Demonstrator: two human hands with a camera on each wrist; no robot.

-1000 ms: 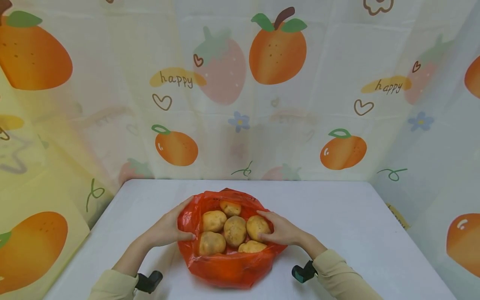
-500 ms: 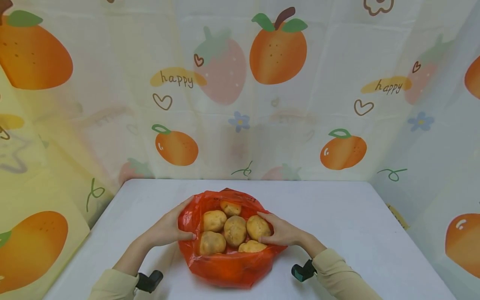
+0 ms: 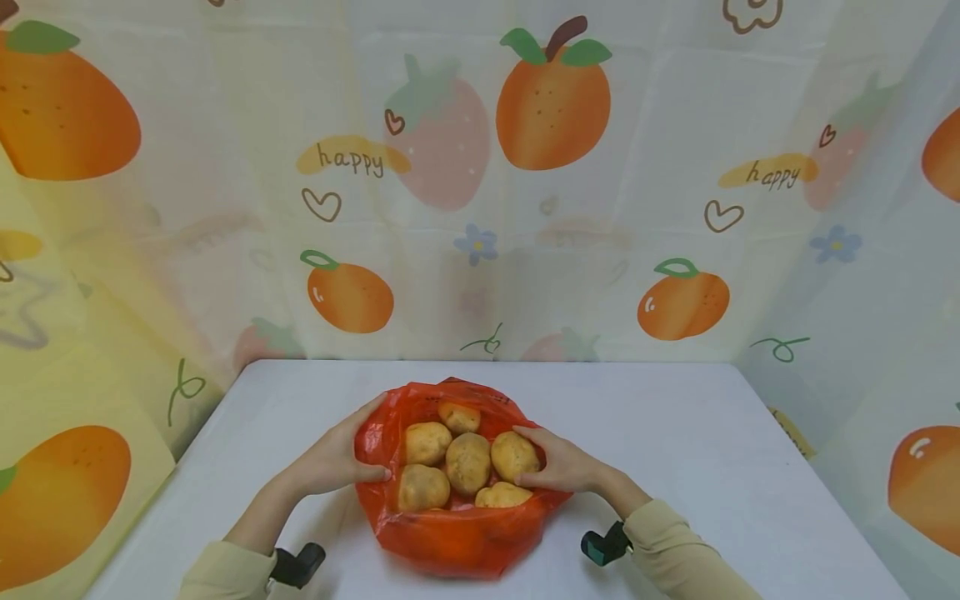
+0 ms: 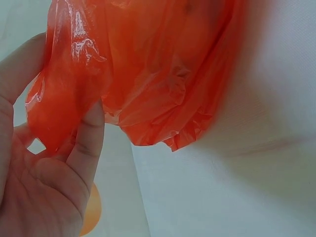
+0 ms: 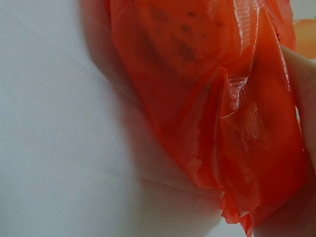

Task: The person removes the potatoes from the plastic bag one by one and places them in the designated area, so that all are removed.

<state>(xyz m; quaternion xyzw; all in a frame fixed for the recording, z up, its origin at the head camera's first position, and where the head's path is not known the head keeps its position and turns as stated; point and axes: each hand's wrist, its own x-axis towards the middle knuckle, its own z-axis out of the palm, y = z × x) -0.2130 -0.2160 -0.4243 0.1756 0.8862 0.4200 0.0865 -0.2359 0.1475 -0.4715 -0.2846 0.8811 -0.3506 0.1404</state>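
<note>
A red plastic bag (image 3: 461, 542) stands on the table with its mouth spread toward me, and several potatoes (image 3: 468, 462) show inside. My left hand (image 3: 333, 454) holds the bag's left side, thumb at the near part of the opening and fingers at the far part. In the left wrist view, the thumb and fingers of that hand (image 4: 49, 182) grip a fold of the crinkled plastic. On the opposite side my right hand (image 3: 562, 460) holds the bag's right rim, thumb and fingertips beside the rightmost potato (image 3: 514, 456). The right wrist view has the bag (image 5: 197, 108) covering most of that hand.
The white table (image 3: 660, 417) extends around the bag on all sides. A fruit-print curtain (image 3: 480, 292) hangs behind it and along both sides. Each wrist carries a small black device, such as the left one (image 3: 298, 564).
</note>
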